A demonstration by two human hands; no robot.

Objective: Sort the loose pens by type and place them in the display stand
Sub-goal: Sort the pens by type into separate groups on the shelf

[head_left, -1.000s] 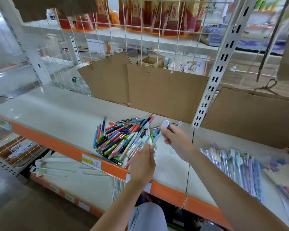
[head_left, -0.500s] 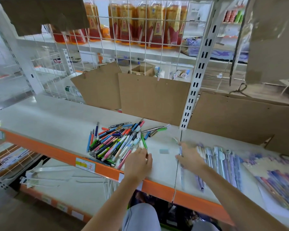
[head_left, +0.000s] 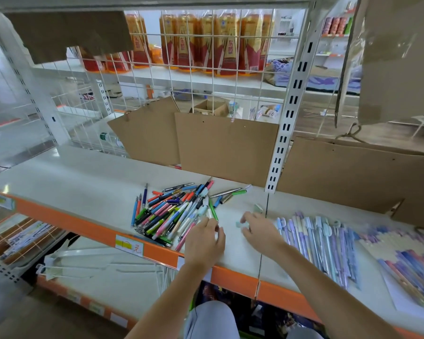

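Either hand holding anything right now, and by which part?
The left hand rests at the edge of the pen pile; any grip is blurred. The right hand seems to touch a small pale cap-like piece; a hold cannot be told.

Loose pens lying in two groups on the white shelf (head_left: 88,182).

Sprawling as a mixed pile of pens (head_left: 171,211) at the shelf's middle: blue, pink, green, orange and black barrels crossing at all angles, a silver pen (head_left: 224,192) and a green-capped one straying toward the back. Lying sorted to the right as a row of pastel pens (head_left: 321,241), lilac and pale blue, side by side, clips pointing away. Sitting between the two, a small pale-green cap (head_left: 241,224), blurred.
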